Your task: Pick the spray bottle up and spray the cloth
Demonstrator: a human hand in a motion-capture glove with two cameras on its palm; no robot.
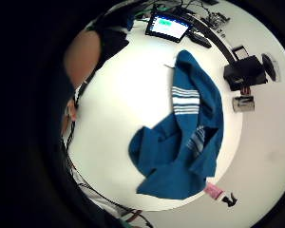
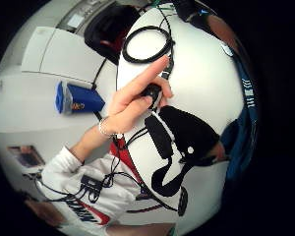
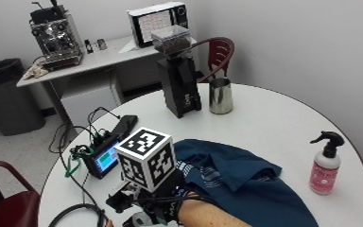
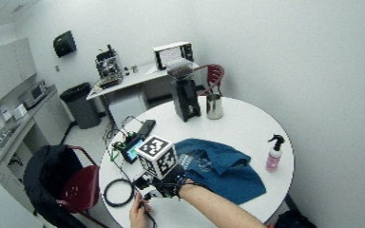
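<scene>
One pink spray bottle upright near table edge | blue cloth between | gloved right hand well apart, grip unclear.

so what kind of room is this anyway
Probably an office break room or small lab: an espresso machine and a microwave sit on a side table, and a coffee grinder stands on the round white table.

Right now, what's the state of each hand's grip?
Right hand: grip cannot be told; over the cloth, spray bottle stands untouched.
Left hand: bare, pinching a black cable.
</scene>
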